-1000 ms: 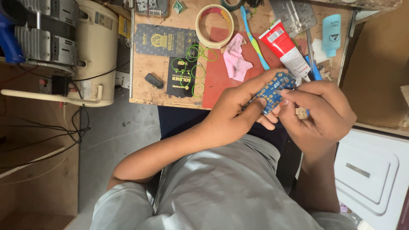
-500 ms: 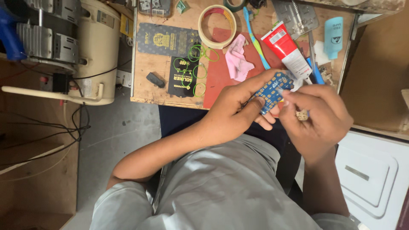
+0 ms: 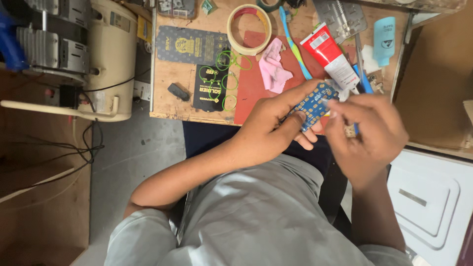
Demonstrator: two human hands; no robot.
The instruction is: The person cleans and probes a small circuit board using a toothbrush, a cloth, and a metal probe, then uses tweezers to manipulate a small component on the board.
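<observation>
Circuit board partly finger-covered, perhaps blurred

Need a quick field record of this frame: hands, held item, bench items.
left hand: grips the blue circuit board from below
right hand: fingertips at the board's right edge; slightly blurred
bench: wooden top, red mat under the work
near board: red-and-white tube, blue toothbrush, pink cloth
further left: tape roll, green rubber bands, dark packets
off bench: cream machine at left
</observation>
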